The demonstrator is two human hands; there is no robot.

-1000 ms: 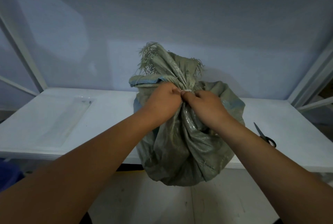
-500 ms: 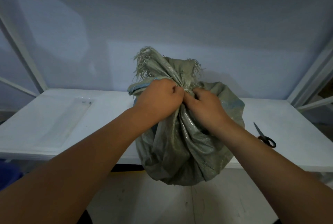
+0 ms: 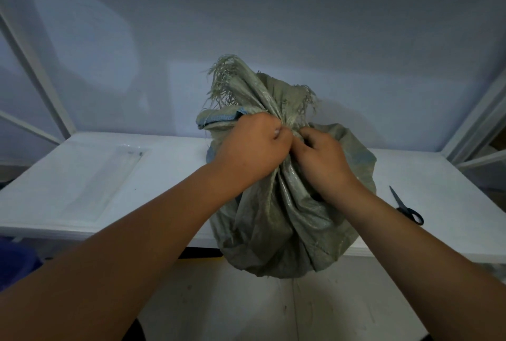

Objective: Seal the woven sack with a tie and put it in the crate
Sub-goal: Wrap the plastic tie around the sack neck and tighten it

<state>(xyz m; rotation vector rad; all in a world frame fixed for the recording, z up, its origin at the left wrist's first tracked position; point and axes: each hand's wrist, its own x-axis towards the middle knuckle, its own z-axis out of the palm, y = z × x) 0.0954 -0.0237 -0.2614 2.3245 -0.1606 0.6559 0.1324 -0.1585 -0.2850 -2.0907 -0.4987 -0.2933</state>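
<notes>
Full sack (image 3: 287, 220) sits on table (image 3: 82, 176) edge, contents hidden, its bunched neck gripped by L hand (image 3: 252, 149) & R hand (image 3: 321, 161), fingers curled tight; scissors (image 3: 405, 206) lie apart at right.

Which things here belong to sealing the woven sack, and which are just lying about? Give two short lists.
In use:
woven sack
left hand and right hand, both gripping its gathered neck

Lying about:
scissors, untouched on the white table
clear plastic sheet, left part of the table
</notes>
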